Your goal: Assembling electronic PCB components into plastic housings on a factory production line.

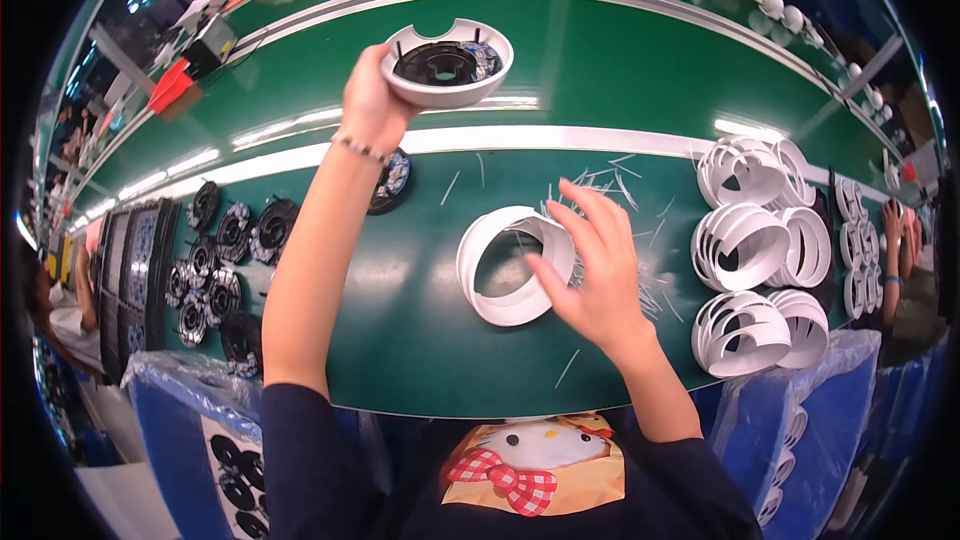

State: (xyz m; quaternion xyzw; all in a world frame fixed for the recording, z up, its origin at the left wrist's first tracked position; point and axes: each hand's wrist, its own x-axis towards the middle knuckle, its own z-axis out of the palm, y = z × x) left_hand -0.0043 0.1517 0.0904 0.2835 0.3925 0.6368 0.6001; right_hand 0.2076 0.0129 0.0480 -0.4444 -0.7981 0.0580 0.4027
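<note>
Over the green belt, my left hand (378,105) grips a white cup-shaped housing (450,96) by its left side. The housing has a notch in its far rim. Inside it sit a black round part (435,65) and a piece of circuit board (487,62). On the green table, a white plastic ring (485,304) rests near the middle. My right hand (607,285) is open at the ring's right side, fingers spread and thumb reaching over its rim. Whether the thumb touches the ring, I cannot tell. Thin whitish strips (627,192) lie scattered around and behind this hand.
Several black round parts with circuit boards (235,230) lie at the left, beside black trays (115,280). Another (393,182) is partly behind my left forearm. Stacked white rings (740,250) stand at the right. Plastic-lined blue bins (175,410) flank me. A co-worker's arm (890,230) shows far right.
</note>
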